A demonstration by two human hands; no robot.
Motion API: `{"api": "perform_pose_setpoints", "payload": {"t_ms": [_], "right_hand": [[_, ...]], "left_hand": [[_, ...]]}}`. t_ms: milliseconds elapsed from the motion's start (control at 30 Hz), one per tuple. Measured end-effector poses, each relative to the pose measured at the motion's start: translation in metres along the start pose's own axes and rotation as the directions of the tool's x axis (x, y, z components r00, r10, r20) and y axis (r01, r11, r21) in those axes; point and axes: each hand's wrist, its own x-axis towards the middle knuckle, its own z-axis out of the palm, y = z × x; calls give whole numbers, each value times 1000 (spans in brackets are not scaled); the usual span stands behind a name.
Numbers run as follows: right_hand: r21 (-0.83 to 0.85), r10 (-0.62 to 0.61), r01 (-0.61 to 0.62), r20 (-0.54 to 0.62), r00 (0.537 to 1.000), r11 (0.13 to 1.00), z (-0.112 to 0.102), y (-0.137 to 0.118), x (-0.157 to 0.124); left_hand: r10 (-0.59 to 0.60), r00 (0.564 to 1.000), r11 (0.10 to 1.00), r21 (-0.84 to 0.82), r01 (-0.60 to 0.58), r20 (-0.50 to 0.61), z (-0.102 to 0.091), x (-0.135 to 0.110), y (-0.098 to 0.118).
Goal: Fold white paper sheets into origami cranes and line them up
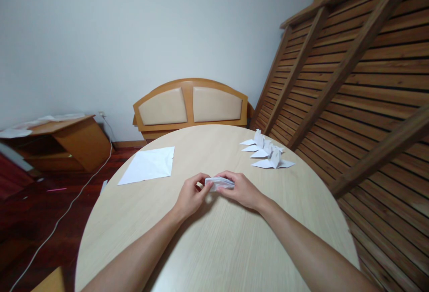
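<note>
A small folded piece of white paper [219, 183] is held just above the round light-wood table [214, 247], near its middle. My left hand [191, 196] pinches its left end with curled fingers. My right hand [241, 190] grips its right end, fingers closed over the paper. Both forearms reach in from the bottom edge.
A flat white paper sheet [148, 165] lies at the table's far left. Several folded paper figures [268, 152] sit at the far right. Behind the table stands a padded wooden chair back [190, 104]. A slatted wooden frame [362, 73] leans on the right. A low cabinet [67, 142] and a white cable [67, 207] are on the left.
</note>
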Motion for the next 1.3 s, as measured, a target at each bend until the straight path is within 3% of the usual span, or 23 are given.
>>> {"api": "perform_pose_setpoints", "payload": {"t_ms": [367,600,867,1100,1300], "right_hand": [[15,65,-65,13,998,998,-7,7,0],[319,153,-131,-44,987,939,-9,12,3],[352,121,-120,18,992,928,-7,21,3],[312,75,-66,-20,997,948,0,21,4],[401,113,-95,-20,993,911,8,19,7]], "left_hand": [[-25,998,1000,1,25,65,1,-1,-3],[-74,991,997,27,72,112,2,-1,-9],[-62,989,998,2,63,130,1,-1,-7],[-26,996,999,24,24,86,1,0,-7],[-62,998,989,-136,60,-6,3,2,-6]]}}
